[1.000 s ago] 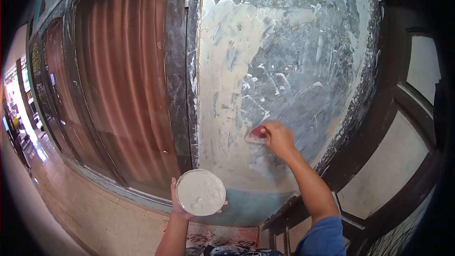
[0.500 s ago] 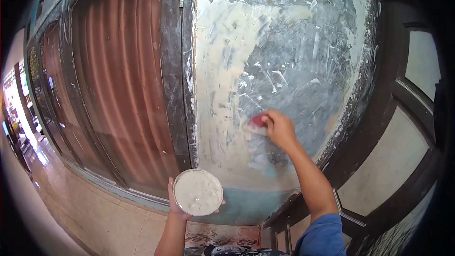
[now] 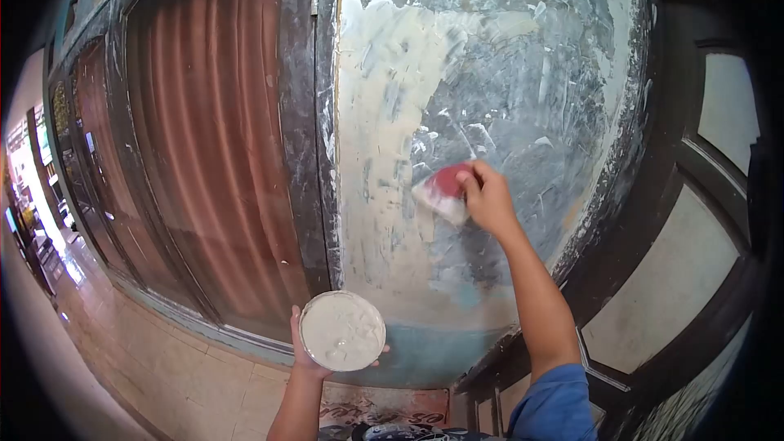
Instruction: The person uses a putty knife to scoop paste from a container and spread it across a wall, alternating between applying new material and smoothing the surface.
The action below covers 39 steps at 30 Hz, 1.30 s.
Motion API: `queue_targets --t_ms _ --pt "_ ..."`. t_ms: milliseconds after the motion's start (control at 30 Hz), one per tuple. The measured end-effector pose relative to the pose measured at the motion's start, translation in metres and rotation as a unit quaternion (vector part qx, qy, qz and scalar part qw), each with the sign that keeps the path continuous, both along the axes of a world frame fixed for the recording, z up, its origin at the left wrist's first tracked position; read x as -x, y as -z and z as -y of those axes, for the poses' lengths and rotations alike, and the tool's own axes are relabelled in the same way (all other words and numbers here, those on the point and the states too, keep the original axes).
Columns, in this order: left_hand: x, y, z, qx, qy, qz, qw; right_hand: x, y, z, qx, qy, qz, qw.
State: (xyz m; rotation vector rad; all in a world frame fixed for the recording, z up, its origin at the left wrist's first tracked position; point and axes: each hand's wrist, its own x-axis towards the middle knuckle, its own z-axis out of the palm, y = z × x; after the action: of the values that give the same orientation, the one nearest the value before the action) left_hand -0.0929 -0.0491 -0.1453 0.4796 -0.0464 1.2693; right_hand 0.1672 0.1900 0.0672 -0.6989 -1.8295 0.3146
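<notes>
1. Right hand: fingers pinched tight on red putty spreader; pale-smeared blade at the grey wall panel, blurred, contact unclear.
2. Left hand: curled round underside of round tub, thumb up its side; pale putty inside.
3. Risk: slack pinch could twist spreader, gouging the coat.
4. Risk: tilted left wrist could tip tub, spilling putty onto floor tiles.

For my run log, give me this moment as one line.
left hand: holds round container of pale paste | right hand: holds red scraper near wall | wall: patchy pale coat, grey areas
</notes>
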Motion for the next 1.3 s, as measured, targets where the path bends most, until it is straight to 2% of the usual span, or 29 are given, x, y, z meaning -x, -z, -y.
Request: queue_targets --t_ms 33,67,100,233,367,433,467,533,567,633,700,733,767,800,833,900,1133,1300 --pt "-0.001 0.0 0.0 0.001 0.0 0.007 1.0 0.002 0.005 0.011 0.001 -0.002 0.002 1.0" --pt "-0.001 0.0 -0.001 0.002 -0.002 0.009 1.0 0.004 0.01 0.024 0.126 -0.052 0.072 0.988" --pt "-0.002 -0.001 -0.003 -0.001 0.008 0.014 1.0 0.007 0.018 0.036 0.25 -0.1 0.138 0.953" --pt "-0.015 -0.007 -0.011 0.003 0.074 0.038 0.997 0.023 0.08 0.034 0.407 -0.282 0.207 0.844" --pt "-0.027 -0.008 -0.018 0.0 0.082 0.007 0.997 0.026 0.11 0.03 0.377 -0.291 0.225 0.85" --pt "-0.03 0.005 -0.025 -0.032 0.13 0.054 0.989 0.017 0.105 0.031 0.387 -0.198 0.288 0.853" --pt "-0.03 0.012 -0.026 -0.032 0.131 0.055 0.989 0.011 0.107 0.027 0.387 -0.197 0.289 0.853" --pt "-0.029 0.02 -0.025 -0.036 0.146 0.091 0.984 0.003 0.108 0.023 0.277 -0.117 0.286 0.91" --pt "-0.027 0.023 -0.026 -0.036 0.147 0.091 0.984 0.0 0.11 0.023 0.278 -0.115 0.286 0.91" --pt "-0.024 0.023 -0.025 -0.031 0.13 0.087 0.987 -0.004 0.095 0.047 0.17 -0.057 0.23 0.956" --pt "-0.023 0.011 -0.022 0.006 0.099 0.069 0.993 -0.003 0.085 0.067 0.19 -0.069 0.222 0.954" --pt "-0.021 0.009 -0.022 0.004 0.067 0.031 0.997 -0.004 0.094 0.072 0.035 -0.103 0.207 0.972" --pt "-0.018 0.005 -0.023 0.0 0.036 -0.007 0.999 -0.005 0.099 0.074 -0.122 -0.134 0.186 0.966" --pt "-0.016 0.001 -0.023 -0.001 0.036 -0.008 0.999 -0.009 0.086 0.09 -0.128 -0.14 0.264 0.946" --pt "-0.014 -0.004 -0.022 -0.022 0.025 -0.023 0.999 -0.01 0.077 0.104 -0.128 -0.138 0.263 0.946" --pt "-0.01 -0.008 -0.022 -0.041 0.017 -0.04 0.998 -0.008 0.07 0.126 -0.258 -0.131 0.315 0.904" --pt "0.002 -0.009 -0.021 -0.035 0.037 -0.01 0.999 -0.007 0.081 0.139 -0.289 -0.148 0.391 0.861" --pt "0.007 -0.017 -0.017 -0.042 0.068 0.001 0.997 0.0 0.077 0.153 -0.378 -0.125 0.404 0.824"
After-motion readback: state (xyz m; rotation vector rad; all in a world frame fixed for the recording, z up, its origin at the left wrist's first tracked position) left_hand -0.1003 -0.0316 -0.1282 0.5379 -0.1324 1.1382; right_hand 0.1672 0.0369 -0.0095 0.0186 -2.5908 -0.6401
